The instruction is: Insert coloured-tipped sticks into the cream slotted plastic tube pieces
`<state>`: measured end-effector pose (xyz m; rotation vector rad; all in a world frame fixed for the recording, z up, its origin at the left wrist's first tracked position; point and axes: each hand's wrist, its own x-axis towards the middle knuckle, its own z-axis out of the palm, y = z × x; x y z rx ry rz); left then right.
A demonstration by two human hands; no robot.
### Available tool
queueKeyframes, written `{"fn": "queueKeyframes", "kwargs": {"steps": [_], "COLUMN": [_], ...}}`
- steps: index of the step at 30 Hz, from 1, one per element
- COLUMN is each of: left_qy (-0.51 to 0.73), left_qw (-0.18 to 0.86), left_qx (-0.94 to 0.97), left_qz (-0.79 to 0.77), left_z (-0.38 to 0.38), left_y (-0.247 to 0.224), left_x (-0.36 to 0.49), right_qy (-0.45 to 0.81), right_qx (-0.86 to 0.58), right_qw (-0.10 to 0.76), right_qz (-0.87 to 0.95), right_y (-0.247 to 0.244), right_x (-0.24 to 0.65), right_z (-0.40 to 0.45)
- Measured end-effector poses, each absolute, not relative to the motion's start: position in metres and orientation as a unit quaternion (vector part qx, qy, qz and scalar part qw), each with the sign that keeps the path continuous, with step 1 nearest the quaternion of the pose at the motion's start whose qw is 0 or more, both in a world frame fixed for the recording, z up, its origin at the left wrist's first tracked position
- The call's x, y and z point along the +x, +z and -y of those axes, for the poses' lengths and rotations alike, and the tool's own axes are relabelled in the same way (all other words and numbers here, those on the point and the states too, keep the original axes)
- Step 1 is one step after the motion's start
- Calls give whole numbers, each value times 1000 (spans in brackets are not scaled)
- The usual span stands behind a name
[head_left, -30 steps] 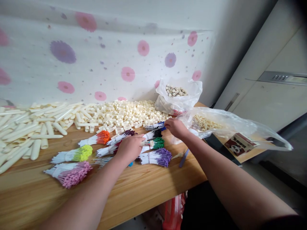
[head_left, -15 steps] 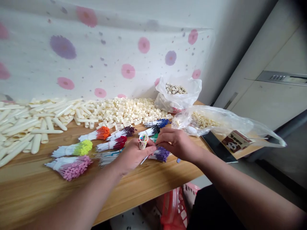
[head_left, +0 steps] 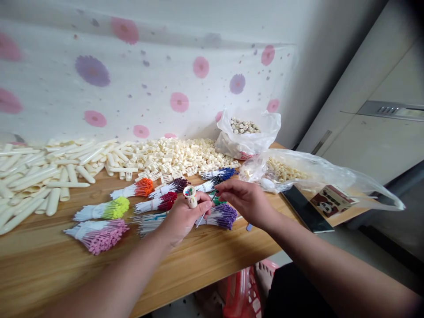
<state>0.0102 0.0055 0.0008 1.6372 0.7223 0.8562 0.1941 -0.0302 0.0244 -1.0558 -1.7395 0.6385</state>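
Note:
My left hand (head_left: 183, 216) is closed around a small cream plastic pen part (head_left: 192, 202), held upright with several coloured tips showing in its opening. A thin white pen refill (head_left: 200, 220) with a black end slants past my left fingertips. At its black end, my right hand (head_left: 243, 198) pinches with thumb and forefinger. Beneath and beside the hands lie bundles of white refills: purple-tipped (head_left: 223, 216), green-tipped (head_left: 218, 198), black-tipped (head_left: 212, 182), blue-tipped (head_left: 225, 173) and red-tipped (head_left: 162, 202). A light-blue bundle (head_left: 149, 223) is partly covered by my left wrist.
Orange (head_left: 139, 187), yellow (head_left: 109, 207) and pink (head_left: 102, 234) bundles lie left. Behind are piled cream pen barrels (head_left: 36, 172) and slotted pieces (head_left: 179, 154). Plastic bags (head_left: 235, 145) of small parts, a dark phone-like slab (head_left: 304, 210) and a panda box (head_left: 331, 201) are at right.
The slanting refill now shows more clearly, its black end at my right fingertips. My left hand and the cream part have shifted slightly left; the whole view has moved a little.

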Motion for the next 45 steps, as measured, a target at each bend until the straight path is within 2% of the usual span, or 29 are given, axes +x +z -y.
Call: {"fn": "queueKeyframes", "kwargs": {"steps": [5,10,12,14,17,19,22,25,28,34,39,45], "left_qy": [354,305,313,360,435,455,462,458,458,459,460,465], "left_qw": [584,623,572,475,341,302,282,267,271,286,289,284], "left_qx": [678,683,718,749,767,778,790,803,805,794,794,793], "left_qz": [-273,-227,-244,-289,-326,-311,-289,-271,-262,-278,-272,-273], "left_z": [-5,-3,-4,-7,-12,-14,-14,-14,-15,-15,-13,-13], "left_y": [-1,1,2,2,4,5,5,3,1,3,4,2], "left_x": [8,6,6,5,3,0,-2,-2,-1,-1,0,1], "right_qy": [361,397,369,294,134,40,-34,-40,-47,-115,-68,-73], "right_qx": [-389,-333,-339,-364,-372,-349,-332,-330,-333,-351,-316,-294], "right_qw": [497,465,453,461,525,558,518,456,437,448,454,481], "right_qz": [686,717,737,754,754,752,788,825,834,814,831,823], "right_y": [25,32,37,46,66,81,99,106,106,104,96,82], "right_x": [195,197,197,199,200,198,190,180,173,171,167,157], "right_z": [28,30,33,41,65,84,107,114,114,118,111,93]}}
